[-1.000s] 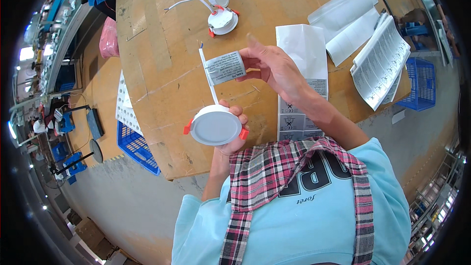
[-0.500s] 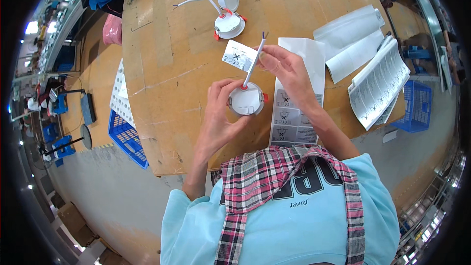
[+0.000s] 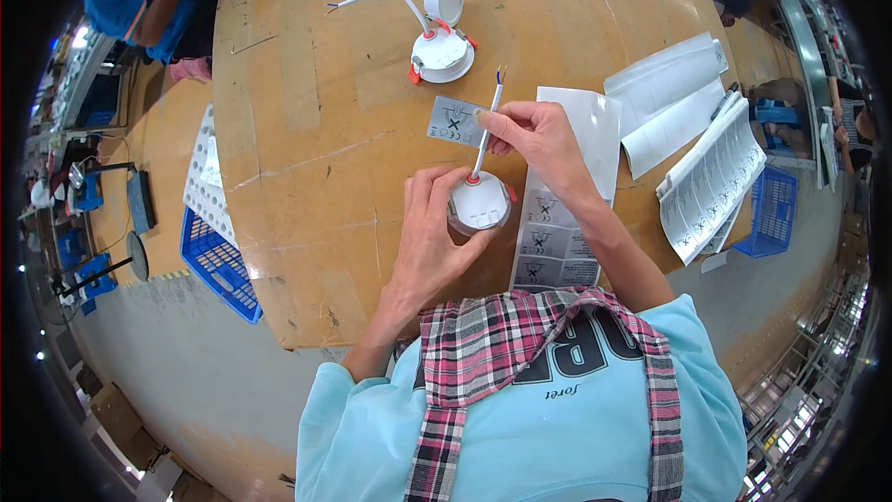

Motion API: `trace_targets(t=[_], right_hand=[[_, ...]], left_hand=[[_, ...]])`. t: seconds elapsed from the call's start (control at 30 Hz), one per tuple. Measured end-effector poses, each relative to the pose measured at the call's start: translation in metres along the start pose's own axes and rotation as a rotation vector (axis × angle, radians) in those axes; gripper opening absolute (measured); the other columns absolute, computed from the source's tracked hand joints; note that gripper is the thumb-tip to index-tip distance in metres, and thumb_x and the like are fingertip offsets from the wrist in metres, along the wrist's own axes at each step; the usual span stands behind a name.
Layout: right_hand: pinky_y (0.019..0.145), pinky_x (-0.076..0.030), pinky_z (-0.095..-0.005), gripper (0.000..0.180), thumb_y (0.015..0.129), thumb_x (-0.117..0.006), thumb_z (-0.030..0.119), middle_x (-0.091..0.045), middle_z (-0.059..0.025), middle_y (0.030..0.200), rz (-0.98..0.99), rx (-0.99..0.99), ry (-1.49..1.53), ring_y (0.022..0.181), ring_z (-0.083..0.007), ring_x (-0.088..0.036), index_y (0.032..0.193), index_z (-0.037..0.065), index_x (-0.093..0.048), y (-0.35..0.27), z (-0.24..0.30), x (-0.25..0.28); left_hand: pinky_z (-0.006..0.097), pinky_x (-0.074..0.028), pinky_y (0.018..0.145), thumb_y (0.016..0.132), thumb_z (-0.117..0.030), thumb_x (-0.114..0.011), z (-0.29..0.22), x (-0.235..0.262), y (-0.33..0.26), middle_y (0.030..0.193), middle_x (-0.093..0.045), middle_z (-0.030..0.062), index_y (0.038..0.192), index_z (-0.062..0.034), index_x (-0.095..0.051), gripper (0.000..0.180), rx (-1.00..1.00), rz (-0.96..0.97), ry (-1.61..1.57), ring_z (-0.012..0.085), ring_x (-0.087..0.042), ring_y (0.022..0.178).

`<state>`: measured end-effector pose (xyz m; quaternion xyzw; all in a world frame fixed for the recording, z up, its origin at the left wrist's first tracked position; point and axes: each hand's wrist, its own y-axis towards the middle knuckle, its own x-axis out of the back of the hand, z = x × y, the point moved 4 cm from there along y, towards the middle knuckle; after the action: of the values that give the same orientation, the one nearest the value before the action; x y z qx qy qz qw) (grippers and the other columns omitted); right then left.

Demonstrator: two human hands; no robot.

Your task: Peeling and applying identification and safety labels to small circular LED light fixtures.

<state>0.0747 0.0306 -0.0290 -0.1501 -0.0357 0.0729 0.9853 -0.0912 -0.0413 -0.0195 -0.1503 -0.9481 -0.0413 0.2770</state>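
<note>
My left hand (image 3: pixel 429 232) is curled round the edge of a round white downlight (image 3: pixel 478 206), which lies back side up with a red clip at its right edge. A white cable (image 3: pixel 482 151) rises from it and ends in bare-tipped wires. Beside the cable, a silver-grey printed label (image 3: pixel 452 121) is pinched between the thumb and fingers of my right hand (image 3: pixel 546 144). The label's right end meets the cable under my thumb; whether it sticks there is hidden. Beneath my right forearm lies a backing sheet (image 3: pixel 581 121) with several similar labels.
Beyond my hands, a downlight (image 3: pixel 442 58) lies with another downlight (image 3: pixel 444 0) propped on it. White rolled sheets (image 3: pixel 664 98) and a stack of printed sheets (image 3: pixel 711 181) occupy the right side. Blue crates (image 3: pixel 218 260) flank the cardboard-covered table (image 3: pixel 316 223). A person in blue (image 3: pixel 139 0) is at upper left.
The label has turned more level and looks greyer, and my right thumb has come over its end at the cable. The whole view has shifted slightly; my left hand keeps its hold.
</note>
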Motion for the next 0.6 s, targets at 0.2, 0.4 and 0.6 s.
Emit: trace_targets(t=[0.2,0.4,0.6], right_hand=[[0.064,-0.051,-0.022,0.027,0.09,-0.067,0.022,-0.068,-0.0066,0.077,-0.015,-0.019,0.024,0.067,-0.0078,-0.061,0.092,-0.005,-0.071,0.003,-0.001,-0.002],[0.062,-0.05,-0.0232,0.03,0.089,-0.065,0.022,-0.069,-0.0091,0.08,0.082,-0.039,-0.082,0.068,-0.0098,-0.062,0.099,-0.006,-0.069,-0.005,0.008,-0.007],[0.068,-0.051,-0.0274,0.031,0.089,-0.065,0.021,-0.069,-0.0114,0.085,0.038,0.013,-0.124,0.077,-0.0143,-0.065,0.103,-0.006,-0.067,-0.008,0.013,-0.003]], left_hand=[[0.041,-0.043,0.094,0.064,-0.011,-0.079,0.006,-0.002,0.005,0.119,-0.047,0.0147,0.124,-0.005,-0.051,0.067,-0.013,-0.016,-0.008,0.0326,-0.045,0.114],[0.043,-0.042,0.093,0.064,-0.008,-0.081,0.012,-0.006,0.011,0.119,-0.046,0.0155,0.126,-0.0051,-0.049,0.07,-0.07,-0.052,0.07,0.0338,-0.044,0.112],[0.043,-0.041,0.092,0.064,-0.008,-0.081,0.012,-0.003,0.021,0.118,-0.047,0.016,0.125,-0.0054,-0.05,0.068,-0.107,-0.09,0.086,0.0338,-0.045,0.111]])
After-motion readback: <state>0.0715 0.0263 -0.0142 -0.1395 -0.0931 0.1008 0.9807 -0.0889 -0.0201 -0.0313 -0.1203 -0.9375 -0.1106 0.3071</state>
